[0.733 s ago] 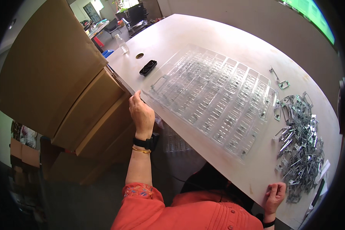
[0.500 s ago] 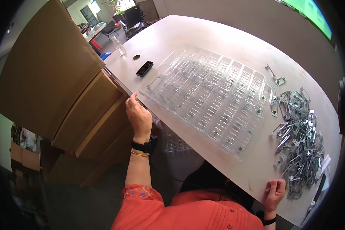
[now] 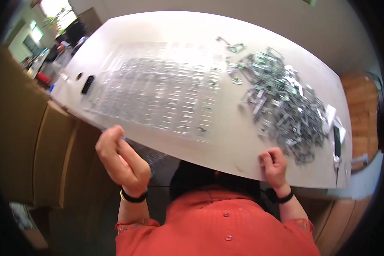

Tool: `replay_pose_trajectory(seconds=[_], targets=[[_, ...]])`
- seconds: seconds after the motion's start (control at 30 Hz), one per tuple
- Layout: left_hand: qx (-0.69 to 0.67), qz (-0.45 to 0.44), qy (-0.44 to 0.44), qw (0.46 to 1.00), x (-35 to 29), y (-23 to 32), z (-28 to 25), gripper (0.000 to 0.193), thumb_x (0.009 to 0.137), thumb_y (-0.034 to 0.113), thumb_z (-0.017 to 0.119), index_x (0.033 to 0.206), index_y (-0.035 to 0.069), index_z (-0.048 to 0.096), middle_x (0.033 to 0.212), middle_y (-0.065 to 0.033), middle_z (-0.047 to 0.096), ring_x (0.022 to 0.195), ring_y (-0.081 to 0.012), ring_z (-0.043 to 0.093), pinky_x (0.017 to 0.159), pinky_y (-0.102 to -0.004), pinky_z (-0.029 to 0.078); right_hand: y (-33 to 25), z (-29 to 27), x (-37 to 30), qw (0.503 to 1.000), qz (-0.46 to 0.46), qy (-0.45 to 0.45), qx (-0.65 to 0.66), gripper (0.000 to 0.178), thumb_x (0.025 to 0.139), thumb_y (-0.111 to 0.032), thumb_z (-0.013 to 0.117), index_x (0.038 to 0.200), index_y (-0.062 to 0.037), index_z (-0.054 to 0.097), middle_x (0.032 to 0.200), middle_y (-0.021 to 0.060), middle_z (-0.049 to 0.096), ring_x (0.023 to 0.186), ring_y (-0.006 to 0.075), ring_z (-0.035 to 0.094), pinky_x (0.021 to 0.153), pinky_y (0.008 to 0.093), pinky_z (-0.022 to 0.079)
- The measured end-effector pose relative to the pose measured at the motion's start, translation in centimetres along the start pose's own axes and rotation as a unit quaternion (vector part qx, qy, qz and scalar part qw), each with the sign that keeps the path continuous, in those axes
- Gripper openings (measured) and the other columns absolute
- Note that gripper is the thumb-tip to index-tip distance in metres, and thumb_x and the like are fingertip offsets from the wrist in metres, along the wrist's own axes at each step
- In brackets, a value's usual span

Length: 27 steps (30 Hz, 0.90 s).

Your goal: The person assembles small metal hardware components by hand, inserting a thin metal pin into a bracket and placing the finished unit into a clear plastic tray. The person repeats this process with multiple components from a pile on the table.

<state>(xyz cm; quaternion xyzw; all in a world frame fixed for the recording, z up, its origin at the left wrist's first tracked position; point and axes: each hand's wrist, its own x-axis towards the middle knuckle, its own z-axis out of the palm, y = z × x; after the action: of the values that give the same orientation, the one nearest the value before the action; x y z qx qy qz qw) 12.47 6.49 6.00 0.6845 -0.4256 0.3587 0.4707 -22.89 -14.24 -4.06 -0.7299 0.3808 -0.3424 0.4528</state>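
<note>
Fingers of the left hand (image 3: pixel 123 164) were bunched together with the tips closed, raised just off the near left edge of the pale, rounded bench (image 3: pixel 239 141); whether anything thin was pinched between them could not be told. Half a second earlier this hand had been resting against the bench edge at the near left corner of the clear plastic compartment tray (image 3: pixel 158 91); it was now lifted clear of that edge and no longer touching the tray. Fingers of the right hand (image 3: pixel 274 165) were curled shut over the near edge of the bench, gripping the edge and holding nothing else, much as in the earlier frames.

The view had also swung: the head had turned right and forward, so the tray and the heap of small grey metal clips (image 3: pixel 281 100) sat squarely ahead rather than off to the right. The tray lay flat on the left half of the bench, its rows apparently unfilled, though blur prevented certainty. The heap lay to the right of it, near but mostly apart, with a few stray clips (image 3: pixel 231 47) at the far side. A small black oblong object (image 3: pixel 87 84) lay beyond the tray's left end. Brown cardboard cartons (image 3: pixel 38 141) stood left of the bench.

Judgement: the tray appeared set in position and released, with the person now facing the work.
</note>
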Motion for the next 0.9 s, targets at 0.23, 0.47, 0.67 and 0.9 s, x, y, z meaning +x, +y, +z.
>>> replay_pose_trajectory(seconds=[0.23,0.47,0.67,0.9], targets=[[-0.307,-0.024,-0.273,0.912,-3.7,11.7,5.3,0.037,0.095,-0.011,0.067,0.131,-0.004,0.065,0.124,-0.0197,0.067,0.108,-0.0323,0.068,0.092,-0.0394,0.058,0.4,-0.9,-0.7,1.000,0.013,-0.014,0.013,0.011,0.112,-0.016,0.068,0.110,-0.0054,0.066,0.092,-0.0002,0.073,0.071,0.0051,0.064,0.067,0.0226,0.052],[-0.320,-0.027,-0.396,0.860,-5.6,15.7,9.6,0.037,0.096,0.002,0.071,0.132,-0.002,0.062,0.129,-0.0240,0.064,0.108,-0.0394,0.068,0.093,-0.0460,0.057,0.7,-3.0,-2.7,0.998,0.014,-0.022,0.053,0.012,0.110,-0.015,0.071,0.109,-0.0039,0.066,0.083,-0.0007,0.070,0.074,0.0066,0.067,0.068,0.0248,0.054],[-0.281,0.038,-0.458,0.843,-6.1,17.3,13.4,0.042,0.098,0.009,0.069,0.136,-0.006,0.058,0.134,-0.0298,0.062,0.115,-0.0502,0.065,0.101,-0.0511,0.054,1.4,-5.8,-4.0,0.994,0.067,0.000,0.092,0.012,0.111,-0.015,0.069,0.111,-0.0030,0.067,0.093,0.0013,0.075,0.079,0.0071,0.070,0.071,0.0246,0.058],[-0.220,0.016,-0.564,0.796,-5.7,18.4,18.4,0.045,0.098,0.009,0.067,0.138,-0.008,0.055,0.139,-0.0316,0.059,0.121,-0.0501,0.064,0.103,-0.0511,0.054,2.3,-8.2,-4.1,0.990,0.080,-0.010,0.119,0.012,0.111,-0.015,0.069,0.111,-0.0027,0.069,0.093,0.0021,0.076,0.079,0.0073,0.072,0.070,0.0242,0.059]])
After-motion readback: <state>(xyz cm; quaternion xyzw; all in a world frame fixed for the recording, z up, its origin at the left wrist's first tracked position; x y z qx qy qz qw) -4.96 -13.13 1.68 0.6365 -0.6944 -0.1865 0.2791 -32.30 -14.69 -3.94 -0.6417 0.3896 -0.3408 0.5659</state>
